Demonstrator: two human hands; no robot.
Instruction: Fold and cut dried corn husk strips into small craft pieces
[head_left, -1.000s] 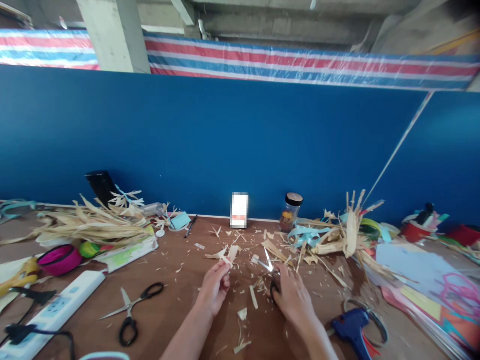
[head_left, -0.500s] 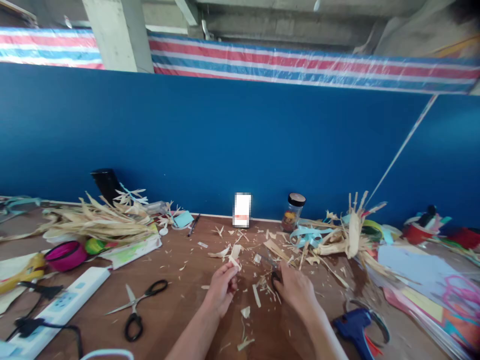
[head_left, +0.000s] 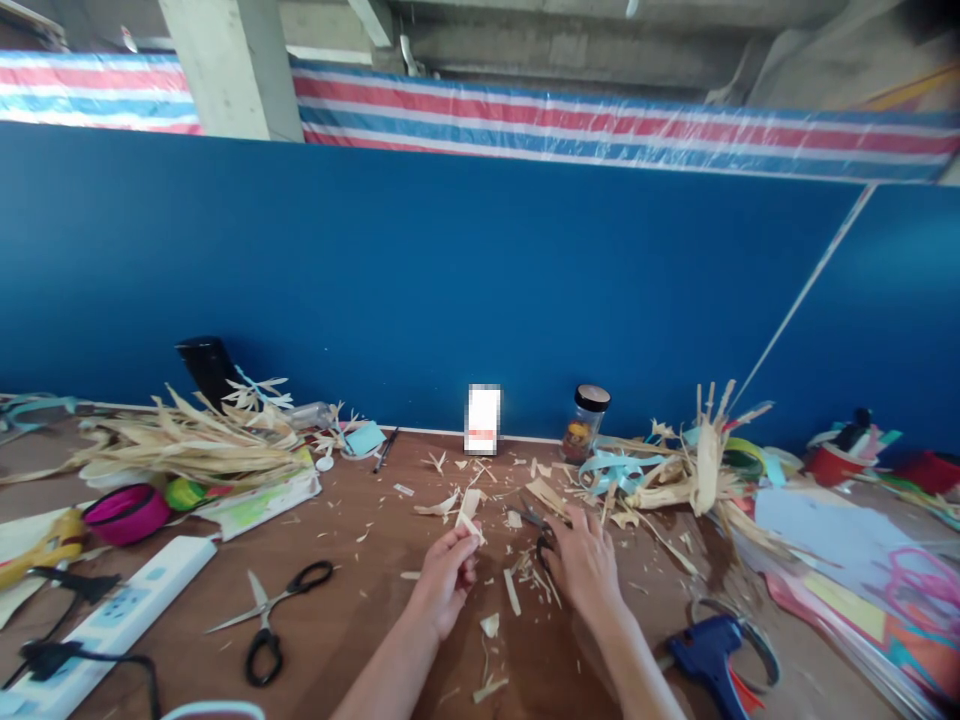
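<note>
My left hand (head_left: 448, 575) is closed, pinching a pale strip of corn husk (head_left: 470, 522) between thumb and fingertips, just above the table. To its right, my right hand (head_left: 585, 562) lies low over the tabletop with fingers spread, beside a pair of dark-handled scissors (head_left: 534, 517). The thumb side of that hand is close to the scissors' handle loops and partly covers them; whether it touches them I cannot tell. Husk scraps and thin slivers (head_left: 512, 590) are scattered between and around both hands.
A second pair of scissors (head_left: 264, 612) lies open at left, near a white power strip (head_left: 124, 615). A husk pile (head_left: 202, 445) sits behind. A lidded jar (head_left: 581, 425) stands at the back. A blue glue gun (head_left: 705, 645) and papers (head_left: 810, 530) are on the right.
My right hand has shifted slightly up and left, and its fingers have straightened and spread beside the scissors. My left hand stays put with the husk strip.
</note>
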